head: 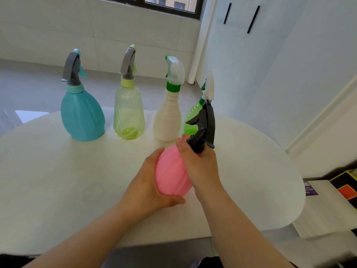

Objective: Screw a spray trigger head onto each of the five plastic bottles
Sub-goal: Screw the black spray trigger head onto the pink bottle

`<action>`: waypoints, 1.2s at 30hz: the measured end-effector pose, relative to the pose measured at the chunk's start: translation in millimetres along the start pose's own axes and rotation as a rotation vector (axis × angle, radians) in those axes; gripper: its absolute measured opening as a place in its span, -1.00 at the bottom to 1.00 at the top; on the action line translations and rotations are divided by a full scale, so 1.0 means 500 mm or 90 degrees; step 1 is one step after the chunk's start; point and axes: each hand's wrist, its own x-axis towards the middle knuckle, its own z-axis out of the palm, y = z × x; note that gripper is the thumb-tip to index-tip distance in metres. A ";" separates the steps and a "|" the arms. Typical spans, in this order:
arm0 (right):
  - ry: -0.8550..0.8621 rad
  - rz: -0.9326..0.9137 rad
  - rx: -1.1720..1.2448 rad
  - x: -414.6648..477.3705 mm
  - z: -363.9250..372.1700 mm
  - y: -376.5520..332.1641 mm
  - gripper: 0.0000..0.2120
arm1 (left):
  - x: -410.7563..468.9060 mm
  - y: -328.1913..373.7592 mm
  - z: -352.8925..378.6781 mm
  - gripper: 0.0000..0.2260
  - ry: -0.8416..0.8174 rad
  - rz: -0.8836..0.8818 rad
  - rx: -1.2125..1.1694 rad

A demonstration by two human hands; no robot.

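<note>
A pink ribbed bottle (171, 171) tilts over the middle of the white table (58, 171). My left hand (148, 186) cups its body from the left and below. My right hand (201, 165) wraps the bottle's neck, at the collar of a black trigger head (205, 124) that sits on top. Behind stand a teal bottle (83, 115) with a grey head, a clear yellow-green bottle (129, 111) with a grey head, a white bottle (168, 118) with a green-and-white head, and a green bottle (190, 120) partly hidden by the black head.
The table's curved edge (297, 190) runs along the right. Beyond it lie white boxes and a black-and-orange item (345, 188). A white cabinet wall (270, 74) rises at the right, with a tiled floor and window behind.
</note>
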 end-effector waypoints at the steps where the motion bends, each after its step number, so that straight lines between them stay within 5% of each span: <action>1: -0.004 -0.009 -0.005 -0.002 -0.002 -0.002 -0.80 | -0.003 -0.002 -0.008 -0.09 -0.022 0.006 0.009; 5: 0.019 -0.022 -0.031 0.006 -0.034 -0.008 -0.92 | -0.006 -0.016 -0.058 -0.25 -0.050 0.022 0.071; 9: 0.158 -0.027 -0.047 0.042 -0.084 -0.020 -0.90 | 0.001 -0.052 -0.076 -0.08 0.036 -0.047 0.244; 12: 0.262 -0.050 -0.041 0.084 -0.127 -0.034 -0.89 | 0.003 -0.077 -0.063 -0.47 0.041 -0.078 0.338; 14: 0.297 -0.058 -0.055 0.115 -0.156 -0.039 -0.86 | 0.006 -0.085 -0.054 -0.52 0.027 -0.088 0.383; 36: 0.159 -0.033 -0.178 0.349 -0.209 -0.002 -0.71 | 0.048 -0.094 -0.040 -0.49 0.050 -0.152 0.451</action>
